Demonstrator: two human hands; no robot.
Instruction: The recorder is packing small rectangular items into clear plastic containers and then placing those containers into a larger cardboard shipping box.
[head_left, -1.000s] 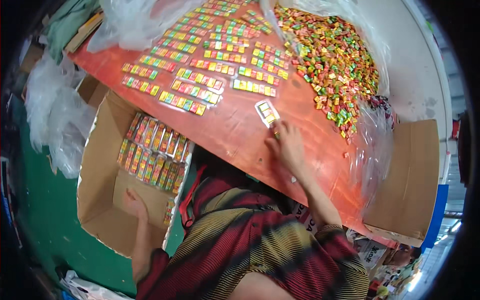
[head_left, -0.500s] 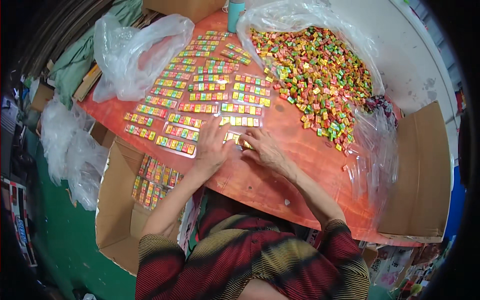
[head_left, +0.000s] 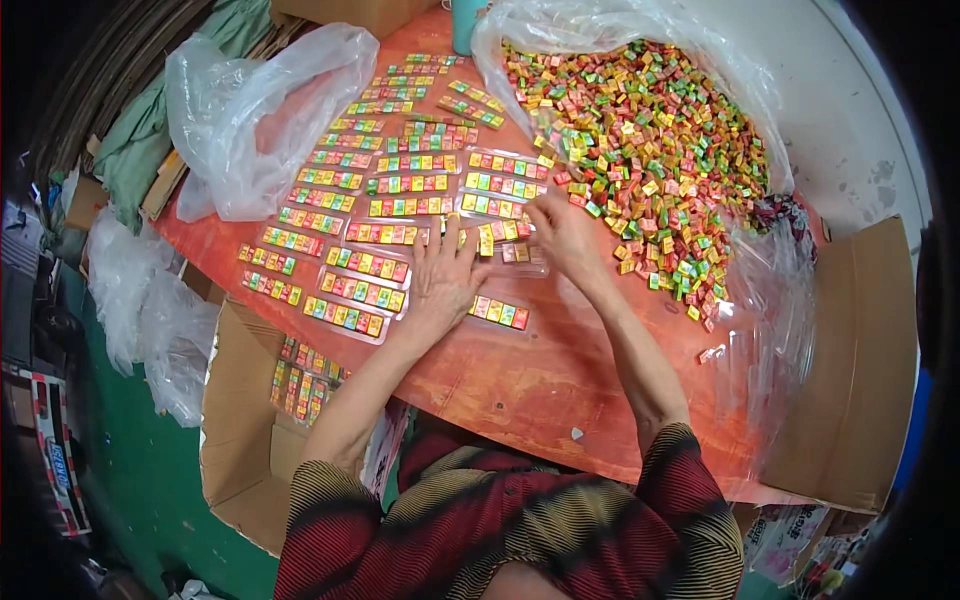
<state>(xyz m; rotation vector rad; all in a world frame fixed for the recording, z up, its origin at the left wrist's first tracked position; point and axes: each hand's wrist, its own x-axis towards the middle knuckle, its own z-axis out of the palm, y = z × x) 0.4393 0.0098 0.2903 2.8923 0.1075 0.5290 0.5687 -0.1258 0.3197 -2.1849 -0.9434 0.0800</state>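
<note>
My left hand (head_left: 445, 282) lies palm down with its fingers stretched over a row of small wrapped candies, brightly coloured. A yellow candy (head_left: 486, 240) stands beside its fingertips. At the right end of that row is my right hand (head_left: 568, 236), its fingers bent and pressed together; what they hold, if anything, is hidden. Under the right fingers is the edge of a clear plastic tray (head_left: 527, 268). A short row of candies (head_left: 500, 312) rests on the table just right of my left wrist. Further filled trays (head_left: 365, 263) lie left of and beyond my hands.
A large heap of loose candies (head_left: 650, 150) spills from a clear bag (head_left: 735, 75) at the far right. Another clear bag (head_left: 225, 130) sits at the far left. Cardboard boxes stand at the left (head_left: 235, 420) and right (head_left: 850, 370). A teal bottle (head_left: 466, 25) is at the back.
My right hand has moved away from me and to the right, to the row's end. My left hand has moved slightly nearer me. The short candy row near my left wrist has come into sight.
</note>
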